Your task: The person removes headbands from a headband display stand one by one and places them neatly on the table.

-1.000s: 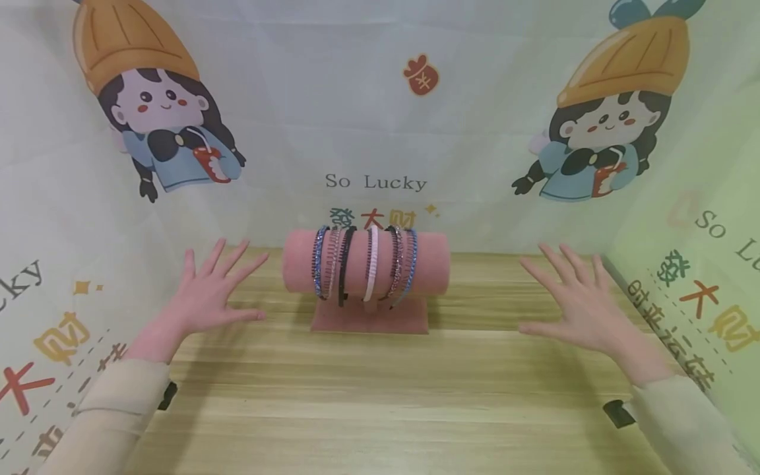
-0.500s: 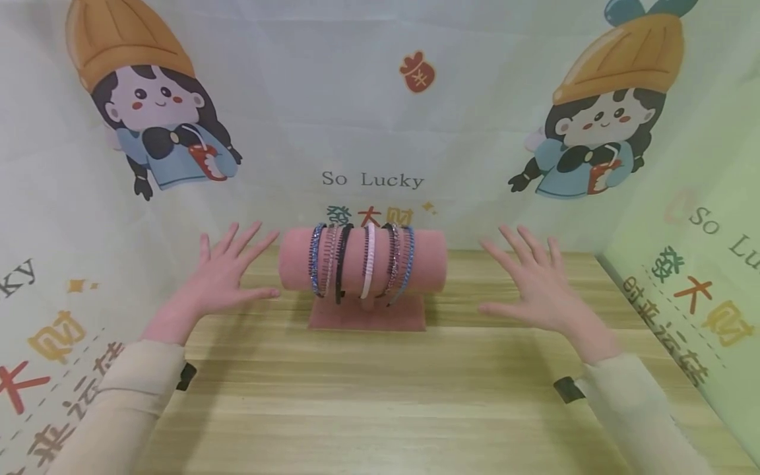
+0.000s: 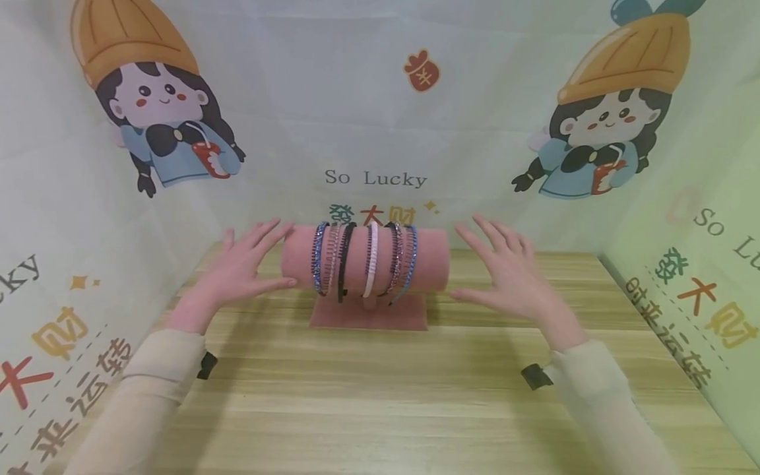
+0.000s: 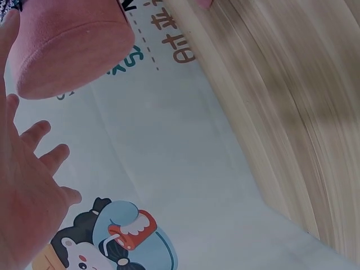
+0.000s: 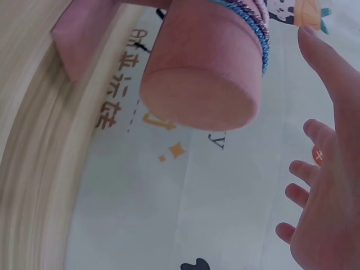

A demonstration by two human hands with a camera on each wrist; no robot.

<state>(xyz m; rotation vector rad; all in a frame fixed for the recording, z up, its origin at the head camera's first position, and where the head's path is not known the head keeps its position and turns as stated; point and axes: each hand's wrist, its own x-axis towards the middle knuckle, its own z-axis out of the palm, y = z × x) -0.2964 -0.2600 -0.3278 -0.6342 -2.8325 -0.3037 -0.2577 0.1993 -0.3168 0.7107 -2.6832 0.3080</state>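
A pink padded roll on a T-shaped stand with a flat pink base stands on the table. Several toothed headbands hang round it: among them a blue glittery headband, a black headband, a white headband and a light-blue braided headband. My left hand, fingers spread, is at the roll's left end; whether it touches cannot be told. My right hand is spread just off the right end, holding nothing. The right wrist view shows the roll's bare end apart from that hand.
The wooden table stretches out in front of the stand. A pale printed cloth with cartoon figures and lettering hangs behind and at both sides. Black straps or devices sit by the sleeve cuffs.
Both hands have moved inward toward the two ends of the roll, the right hand travelling farther. The stand and headbands have stayed in place.
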